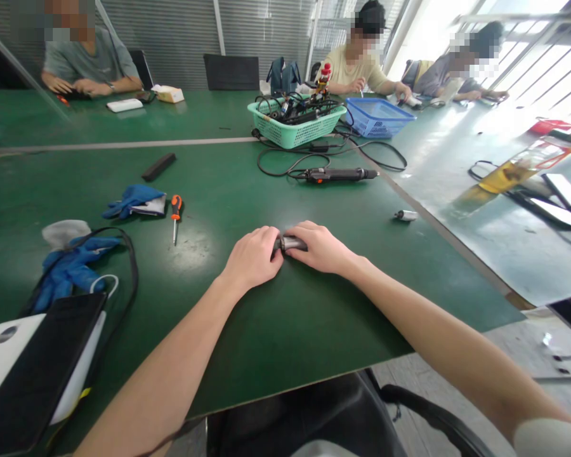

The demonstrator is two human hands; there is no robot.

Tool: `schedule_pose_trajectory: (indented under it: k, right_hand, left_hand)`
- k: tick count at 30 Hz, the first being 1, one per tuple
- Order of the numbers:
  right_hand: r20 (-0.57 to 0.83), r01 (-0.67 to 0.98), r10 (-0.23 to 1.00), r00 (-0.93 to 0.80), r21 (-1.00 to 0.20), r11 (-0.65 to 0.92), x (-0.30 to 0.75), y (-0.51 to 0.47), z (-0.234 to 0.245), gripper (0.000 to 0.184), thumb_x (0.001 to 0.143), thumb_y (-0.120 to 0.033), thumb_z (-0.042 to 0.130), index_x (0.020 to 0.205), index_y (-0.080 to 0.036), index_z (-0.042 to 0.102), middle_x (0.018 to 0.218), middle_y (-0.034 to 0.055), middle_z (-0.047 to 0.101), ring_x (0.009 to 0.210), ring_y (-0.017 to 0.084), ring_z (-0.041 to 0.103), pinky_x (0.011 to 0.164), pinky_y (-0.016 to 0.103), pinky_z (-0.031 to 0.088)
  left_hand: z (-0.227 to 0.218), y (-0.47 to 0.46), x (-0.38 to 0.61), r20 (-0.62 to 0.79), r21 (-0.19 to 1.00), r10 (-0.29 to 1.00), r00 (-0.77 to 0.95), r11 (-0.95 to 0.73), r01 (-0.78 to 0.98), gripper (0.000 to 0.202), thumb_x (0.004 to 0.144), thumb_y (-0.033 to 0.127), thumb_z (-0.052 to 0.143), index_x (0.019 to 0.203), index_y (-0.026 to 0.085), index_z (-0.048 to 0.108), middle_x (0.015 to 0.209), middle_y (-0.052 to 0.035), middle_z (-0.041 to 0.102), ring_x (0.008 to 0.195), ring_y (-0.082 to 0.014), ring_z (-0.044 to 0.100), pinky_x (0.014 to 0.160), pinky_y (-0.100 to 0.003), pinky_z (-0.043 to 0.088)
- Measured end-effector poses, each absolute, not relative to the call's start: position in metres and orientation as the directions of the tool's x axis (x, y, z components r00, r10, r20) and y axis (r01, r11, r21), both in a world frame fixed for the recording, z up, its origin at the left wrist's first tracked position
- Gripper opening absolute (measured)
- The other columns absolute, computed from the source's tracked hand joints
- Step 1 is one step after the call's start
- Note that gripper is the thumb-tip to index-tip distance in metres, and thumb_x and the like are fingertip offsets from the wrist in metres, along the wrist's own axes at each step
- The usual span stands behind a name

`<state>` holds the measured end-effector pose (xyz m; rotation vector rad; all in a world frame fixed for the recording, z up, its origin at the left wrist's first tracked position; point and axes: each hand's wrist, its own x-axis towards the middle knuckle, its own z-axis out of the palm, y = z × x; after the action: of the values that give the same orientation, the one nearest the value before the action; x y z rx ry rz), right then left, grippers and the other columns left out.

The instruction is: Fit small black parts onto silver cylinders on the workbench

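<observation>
left hand [253,259] and right hand [320,247] curl closed around opposite ends of a smooth grey tubular part [294,243], over the glossy green surface [285,336], well in from its near edge; leftward lie an orange-handled screwdriver [176,209] and crumpled blue glove [78,274].

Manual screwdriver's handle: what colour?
The manual screwdriver's handle is orange and black; head view shows it.
</observation>
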<state>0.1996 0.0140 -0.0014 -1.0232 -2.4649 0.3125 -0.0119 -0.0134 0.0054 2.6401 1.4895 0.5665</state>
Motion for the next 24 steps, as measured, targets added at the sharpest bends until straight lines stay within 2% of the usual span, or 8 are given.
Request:
schedule_pose_trajectory:
  k: [7, 16, 24]
  right_hand:
    - [0.380, 0.578, 0.706, -0.598, -0.406, 0.708, 0.202, 0.004, -0.007, 0.026, 0.090, -0.025, 0.062, 0.115, -0.018, 0.064, 0.107, 0.0100, 0.068, 0.101, 0.026, 0.060, 0.092, 0.039, 0.049]
    - [0.376, 0.533, 0.689, -0.620, -0.442, 0.721, 0.210, 0.004, -0.004, 0.034, 0.092, -0.028, 0.063, 0.125, -0.018, 0.063, 0.115, 0.0105, 0.068, 0.106, 0.026, 0.060, 0.097, 0.040, 0.049]
    - [0.378, 0.525, 0.702, -0.604, -0.474, 0.707, 0.213, 0.007, -0.004, 0.030, 0.093, -0.027, 0.061, 0.121, -0.017, 0.065, 0.111, 0.0106, 0.069, 0.103, 0.025, 0.060, 0.094, 0.039, 0.049]
  left_hand:
    - [0.002, -0.010, -0.006, 0.281, 0.224, 0.829, 0.484, -0.547, 0.806, 0.014, 0.089, 0.023, 0.051, 0.102, 0.022, 0.054, 0.101, -0.0065, 0.064, 0.095, -0.0238, 0.062, 0.080, -0.036, 0.050]
    - [0.000, -0.004, -0.004, 0.262, 0.218, 0.822, 0.505, -0.560, 0.799, 0.012, 0.091, 0.025, 0.049, 0.101, 0.022, 0.054, 0.099, -0.0064, 0.064, 0.093, -0.0232, 0.062, 0.075, -0.034, 0.049]
    - [-0.001, -0.003, -0.002, 0.271, 0.219, 0.807, 0.524, -0.582, 0.783, 0.015, 0.092, 0.025, 0.048, 0.104, 0.021, 0.055, 0.099, -0.0059, 0.065, 0.093, -0.0233, 0.062, 0.077, -0.035, 0.050]
